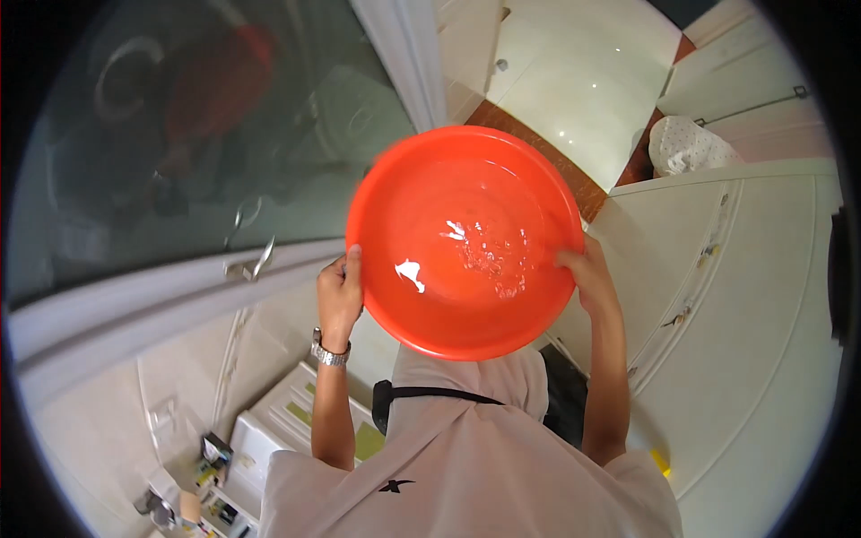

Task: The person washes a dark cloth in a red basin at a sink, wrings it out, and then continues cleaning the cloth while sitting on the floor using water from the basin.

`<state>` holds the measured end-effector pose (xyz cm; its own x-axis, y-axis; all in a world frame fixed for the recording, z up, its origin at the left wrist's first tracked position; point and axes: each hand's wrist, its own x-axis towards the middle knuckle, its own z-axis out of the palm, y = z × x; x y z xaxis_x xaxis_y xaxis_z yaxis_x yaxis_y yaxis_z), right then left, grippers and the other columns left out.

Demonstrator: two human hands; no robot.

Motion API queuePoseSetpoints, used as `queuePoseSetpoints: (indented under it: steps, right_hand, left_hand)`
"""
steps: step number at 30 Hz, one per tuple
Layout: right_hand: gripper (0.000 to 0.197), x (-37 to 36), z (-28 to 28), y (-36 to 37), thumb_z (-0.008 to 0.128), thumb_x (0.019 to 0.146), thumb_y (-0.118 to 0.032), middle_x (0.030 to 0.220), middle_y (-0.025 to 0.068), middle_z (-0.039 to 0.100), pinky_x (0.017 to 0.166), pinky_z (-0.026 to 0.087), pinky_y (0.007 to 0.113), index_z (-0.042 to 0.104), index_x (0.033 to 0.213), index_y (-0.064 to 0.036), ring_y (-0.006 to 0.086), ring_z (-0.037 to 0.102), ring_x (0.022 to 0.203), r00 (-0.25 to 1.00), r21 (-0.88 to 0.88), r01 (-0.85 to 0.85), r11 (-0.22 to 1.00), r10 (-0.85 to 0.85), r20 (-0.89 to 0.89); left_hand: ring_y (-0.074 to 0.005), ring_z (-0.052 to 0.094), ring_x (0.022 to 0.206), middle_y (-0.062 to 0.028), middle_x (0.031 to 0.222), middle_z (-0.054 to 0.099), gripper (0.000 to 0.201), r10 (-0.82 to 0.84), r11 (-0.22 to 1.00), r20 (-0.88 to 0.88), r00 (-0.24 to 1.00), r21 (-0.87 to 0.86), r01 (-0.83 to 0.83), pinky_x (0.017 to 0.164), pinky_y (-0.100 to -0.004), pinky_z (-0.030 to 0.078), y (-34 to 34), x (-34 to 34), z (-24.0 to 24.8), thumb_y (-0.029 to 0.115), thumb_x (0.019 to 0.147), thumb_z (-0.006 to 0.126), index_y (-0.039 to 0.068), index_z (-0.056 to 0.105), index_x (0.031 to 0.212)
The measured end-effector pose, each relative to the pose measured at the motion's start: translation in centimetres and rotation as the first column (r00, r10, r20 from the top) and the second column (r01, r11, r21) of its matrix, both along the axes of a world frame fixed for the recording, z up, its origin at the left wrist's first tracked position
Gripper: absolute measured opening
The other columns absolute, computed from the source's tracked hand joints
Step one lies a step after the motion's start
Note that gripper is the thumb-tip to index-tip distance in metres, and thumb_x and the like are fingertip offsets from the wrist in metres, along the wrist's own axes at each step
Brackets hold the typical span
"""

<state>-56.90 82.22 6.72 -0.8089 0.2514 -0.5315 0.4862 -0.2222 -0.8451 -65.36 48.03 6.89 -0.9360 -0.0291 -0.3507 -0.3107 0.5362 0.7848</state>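
Note:
A round red-orange basin (430, 193) is held up in front of my body, with rippling water (489, 255) at its bottom throwing back bright glints. My left hand (340, 285) grips the basin's left rim, its thumb over the edge and the other fingers hidden behind the wall. A silver watch (328, 351) circles that wrist. On the opposite side my right hand (590, 273) is closed on the right rim, with the thumb reaching inside the basin; its outline is slightly blurred.
A dark glass window (206, 179) with a metal handle (256, 262) stands close on the left. White tiled walls (753, 260) rise on the right. Beyond the basin lies a pale shiny floor (574, 99) with a brown border. A white cabinet (278, 408) with green panels is at lower left.

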Motion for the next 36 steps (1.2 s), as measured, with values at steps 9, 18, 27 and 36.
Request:
queuePoseSetpoints:
  steps: [9,18,27,36]
  right_hand:
    - [0.039,-4.9,-2.0,12.7,0.053,0.074,-0.001,0.097,0.0053,0.065,0.077,0.048,0.026,0.061,0.111,0.0051,0.0113,0.06,0.085,0.945,0.017,0.323,0.946,-0.322,-0.058]
    - [0.034,-15.9,-1.0,27.2,0.053,0.073,-0.001,0.09,0.0034,0.063,0.07,0.046,0.026,0.06,0.106,0.0045,0.0109,0.057,0.079,0.876,0.034,0.481,0.876,-0.479,-0.049]
    - [0.041,-30.5,-0.6,41.0,0.053,0.075,0.0,0.091,0.0055,0.063,0.059,0.048,0.026,0.059,0.115,0.0036,0.0117,0.061,0.077,0.909,0.024,0.415,0.909,-0.414,-0.048]
    - [0.051,-45.4,-0.6,55.5,0.054,0.077,0.003,0.112,0.0114,0.063,0.068,0.057,0.03,0.05,0.128,0.0012,0.0183,0.067,0.087,0.961,-0.151,0.275,0.949,-0.275,0.022]
  left_hand:
    - [-0.0082,0.028,0.052,-0.0015,0.052,0.029,0.054,-0.292,0.956,-0.1,0.951,0.007,0.294,0.044,-0.0315,0.026,17.7,-16.6,-1.2,0.034,0.098,0.055,-0.003,0.042,0.06]
    - [-0.0059,0.031,0.051,0.0002,0.051,0.035,0.05,-0.446,0.887,-0.044,0.894,0.117,0.448,0.044,-0.0296,0.027,34.1,-30.5,-1.8,0.033,0.099,0.054,-0.006,0.05,0.067]
    - [-0.0036,0.036,0.053,0.0021,0.054,0.041,0.045,-0.357,0.918,-0.097,0.929,0.147,0.368,0.045,-0.0266,0.03,46.7,-43.1,-2.6,0.031,0.099,0.054,-0.006,0.057,0.073]
    - [-0.0044,0.035,0.048,0.0001,0.049,0.041,0.047,-0.261,0.939,-0.076,0.962,0.213,0.272,0.042,-0.0282,0.028,59.8,-57.0,-1.1,0.031,0.099,0.054,-0.007,0.059,0.073]
